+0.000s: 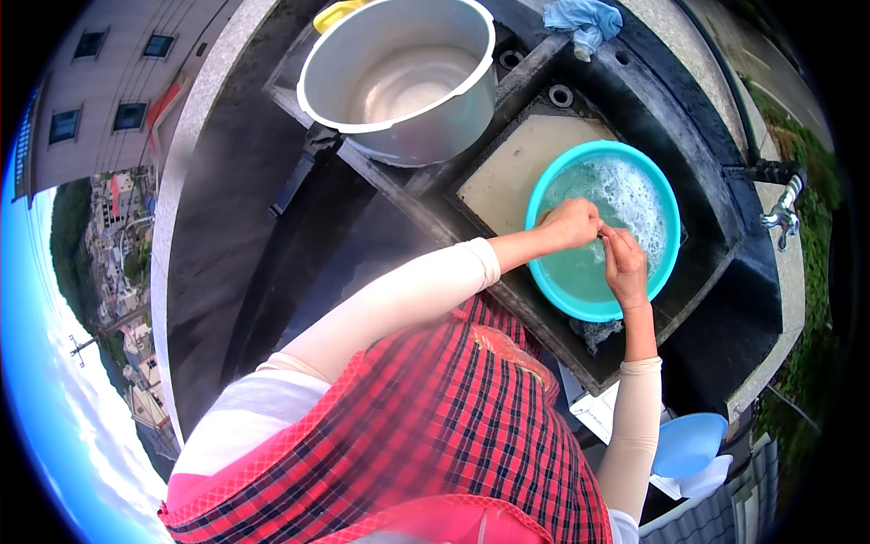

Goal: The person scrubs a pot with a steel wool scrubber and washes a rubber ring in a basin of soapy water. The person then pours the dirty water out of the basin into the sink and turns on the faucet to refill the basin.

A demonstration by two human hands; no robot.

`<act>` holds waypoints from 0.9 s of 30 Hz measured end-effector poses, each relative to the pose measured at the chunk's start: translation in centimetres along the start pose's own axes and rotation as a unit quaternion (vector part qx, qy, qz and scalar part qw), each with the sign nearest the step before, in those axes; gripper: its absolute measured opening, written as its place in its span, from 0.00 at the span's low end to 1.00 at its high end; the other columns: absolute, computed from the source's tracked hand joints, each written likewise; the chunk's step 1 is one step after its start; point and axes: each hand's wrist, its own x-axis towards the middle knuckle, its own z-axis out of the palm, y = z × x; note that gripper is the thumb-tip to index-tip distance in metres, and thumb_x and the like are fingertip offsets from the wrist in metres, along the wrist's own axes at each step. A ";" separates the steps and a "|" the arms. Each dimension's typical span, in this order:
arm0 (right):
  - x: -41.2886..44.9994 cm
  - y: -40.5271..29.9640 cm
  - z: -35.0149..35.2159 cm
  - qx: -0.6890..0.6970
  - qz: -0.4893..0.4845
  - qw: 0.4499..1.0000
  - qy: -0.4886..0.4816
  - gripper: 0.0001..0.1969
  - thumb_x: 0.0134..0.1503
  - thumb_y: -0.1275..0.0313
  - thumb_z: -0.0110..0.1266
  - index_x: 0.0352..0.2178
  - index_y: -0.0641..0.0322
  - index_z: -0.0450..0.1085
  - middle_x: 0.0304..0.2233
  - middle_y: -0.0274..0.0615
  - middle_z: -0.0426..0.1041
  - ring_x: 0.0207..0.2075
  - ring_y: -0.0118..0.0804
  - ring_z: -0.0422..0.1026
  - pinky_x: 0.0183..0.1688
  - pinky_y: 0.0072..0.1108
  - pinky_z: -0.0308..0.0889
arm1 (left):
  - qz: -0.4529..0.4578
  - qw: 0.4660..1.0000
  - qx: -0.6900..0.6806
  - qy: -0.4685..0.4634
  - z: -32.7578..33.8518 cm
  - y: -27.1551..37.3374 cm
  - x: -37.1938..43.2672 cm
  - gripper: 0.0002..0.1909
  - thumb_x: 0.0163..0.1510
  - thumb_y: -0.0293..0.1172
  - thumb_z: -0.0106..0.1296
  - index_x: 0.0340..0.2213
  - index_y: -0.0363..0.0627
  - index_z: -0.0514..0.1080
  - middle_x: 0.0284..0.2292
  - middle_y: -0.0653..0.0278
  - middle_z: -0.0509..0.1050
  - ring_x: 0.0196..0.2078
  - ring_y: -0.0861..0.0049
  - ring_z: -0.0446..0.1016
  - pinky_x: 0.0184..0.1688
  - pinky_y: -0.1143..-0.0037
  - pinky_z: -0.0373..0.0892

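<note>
Over a turquoise plastic basin (534, 262), my left hand (571, 223) and my right hand (625, 265) meet at the fingertips. A small dark thing (601, 236) shows between them, pinched by both; it is too small to name. Something brownish peeks out beside my left wrist, mostly hidden by the hand. Cloudy greenish water (571, 275) fills much of the basin, and white suds (632, 197) float on its far right side. The basin rests on a pale board (503, 177) inside a dark sink (686, 299).
A large aluminium pot (435, 136) stands to the upper left, with a yellow item (336, 13) behind it. A light blue cloth (584, 24) lies on the sink's far ledge. On the right is a metal tap (781, 216). Below it sits a blue plastic bowl (688, 445).
</note>
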 end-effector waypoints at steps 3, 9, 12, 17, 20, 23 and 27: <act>-0.5 0.4 0.1 0.014 -0.017 1.000 -0.011 0.14 0.47 0.82 0.51 0.39 0.65 0.69 0.31 0.47 0.71 0.31 0.46 0.72 0.32 0.28 0.68 | -0.005 1.000 0.000 -0.022 0.2 -0.8 0.5 0.11 0.47 0.37 0.52 0.25 0.42 0.76 0.26 0.50 0.75 0.31 0.58 0.75 0.34 0.65 0.69; -1.3 0.7 2.8 0.001 -0.079 0.995 0.068 0.19 0.45 0.82 0.52 0.42 0.72 0.66 0.31 0.49 0.69 0.31 0.46 0.70 0.33 0.29 0.68 | 0.049 0.997 0.012 -0.052 2.6 -3.2 1.3 0.16 0.49 0.37 0.45 0.25 0.34 0.74 0.28 0.42 0.74 0.34 0.52 0.74 0.37 0.63 0.68; -2.1 0.8 3.0 -0.022 -0.065 0.996 0.054 0.19 0.46 0.83 0.51 0.43 0.72 0.66 0.31 0.49 0.70 0.31 0.48 0.70 0.33 0.30 0.67 | -0.014 0.996 0.000 -0.088 2.5 -1.9 1.2 0.17 0.50 0.37 0.45 0.26 0.32 0.74 0.28 0.40 0.73 0.35 0.53 0.75 0.38 0.63 0.68; -0.4 -1.1 0.8 0.066 -0.041 0.996 -0.034 0.18 0.48 0.83 0.48 0.44 0.71 0.65 0.32 0.51 0.69 0.32 0.50 0.69 0.34 0.31 0.66 | 0.023 0.980 -0.181 -0.084 5.9 -7.6 4.1 0.17 0.53 0.37 0.42 0.18 0.37 0.69 0.15 0.57 0.68 0.16 0.71 0.65 0.18 0.70 0.61; 0.5 -1.3 0.8 0.043 -0.025 0.997 -0.058 0.16 0.48 0.83 0.47 0.41 0.70 0.66 0.30 0.50 0.68 0.32 0.49 0.69 0.34 0.31 0.66 | -0.013 0.939 -0.322 -0.117 5.9 -7.8 4.4 0.18 0.55 0.36 0.41 0.15 0.40 0.65 0.11 0.65 0.62 0.09 0.80 0.56 0.11 0.75 0.52; 1.2 -1.3 1.1 0.052 -0.011 0.997 -0.055 0.14 0.47 0.83 0.48 0.38 0.69 0.67 0.28 0.48 0.67 0.29 0.49 0.69 0.32 0.31 0.66 | -0.041 0.931 -0.338 -0.136 4.3 -7.2 3.6 0.15 0.54 0.34 0.43 0.19 0.38 0.68 0.12 0.64 0.64 0.10 0.80 0.57 0.11 0.73 0.53; 1.4 -1.7 1.3 -0.021 -0.049 0.998 -0.037 0.12 0.47 0.81 0.49 0.36 0.67 0.68 0.27 0.48 0.67 0.28 0.48 0.68 0.31 0.31 0.66 | -0.037 0.934 -0.339 -0.101 0.2 -4.0 0.3 0.14 0.54 0.34 0.42 0.22 0.36 0.70 0.13 0.63 0.65 0.11 0.78 0.59 0.12 0.73 0.54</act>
